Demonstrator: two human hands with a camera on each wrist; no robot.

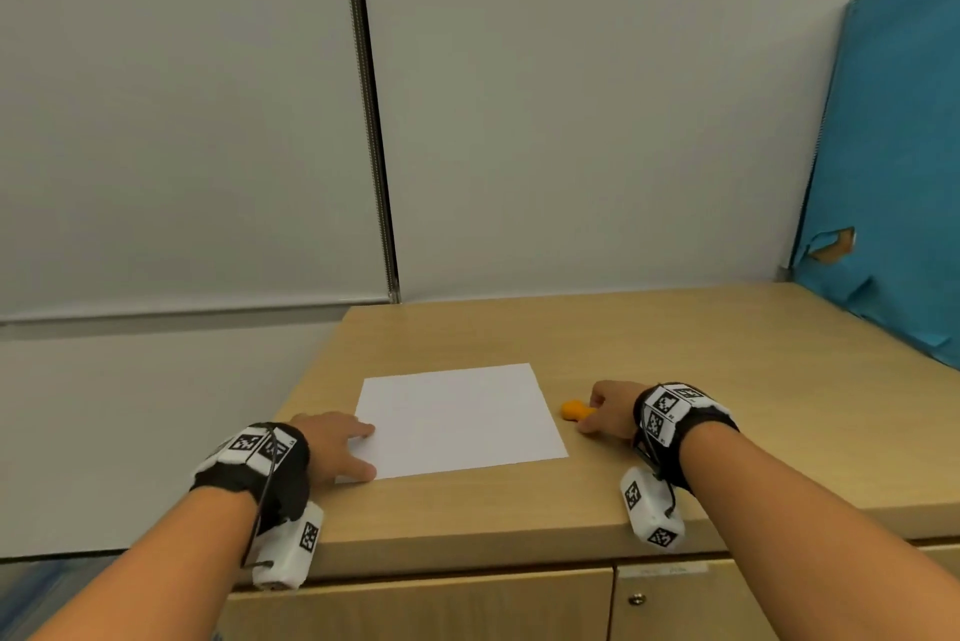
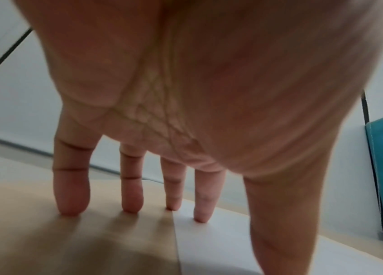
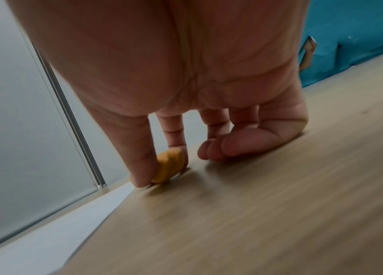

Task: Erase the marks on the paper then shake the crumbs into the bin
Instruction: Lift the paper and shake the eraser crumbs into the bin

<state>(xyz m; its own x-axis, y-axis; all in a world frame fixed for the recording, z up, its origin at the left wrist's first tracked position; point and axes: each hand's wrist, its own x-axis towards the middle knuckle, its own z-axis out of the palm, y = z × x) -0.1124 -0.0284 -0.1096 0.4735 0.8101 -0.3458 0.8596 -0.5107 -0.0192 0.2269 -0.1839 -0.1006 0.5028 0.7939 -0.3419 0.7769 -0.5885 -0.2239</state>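
A white sheet of paper (image 1: 457, 417) lies flat on the wooden cabinet top (image 1: 701, 354); I make out no marks on it from here. My left hand (image 1: 358, 450) rests on the sheet's left edge. In the left wrist view its straight fingers (image 2: 202, 208) touch down partly on the paper (image 2: 221, 245) and partly on the wood. To the right of the sheet, my right hand (image 1: 589, 414) pinches a small orange eraser (image 1: 574, 410) between thumb and forefinger. The eraser (image 3: 169, 165) sits low against the wood, and the other fingers (image 3: 228, 147) are curled on the surface. No bin shows.
A torn blue board (image 1: 893, 172) leans along the right side of the top. Grey wall panels stand behind. The top's left edge (image 1: 306, 380) runs just beside my left hand, and cabinet doors (image 1: 415, 604) hang below the front edge.
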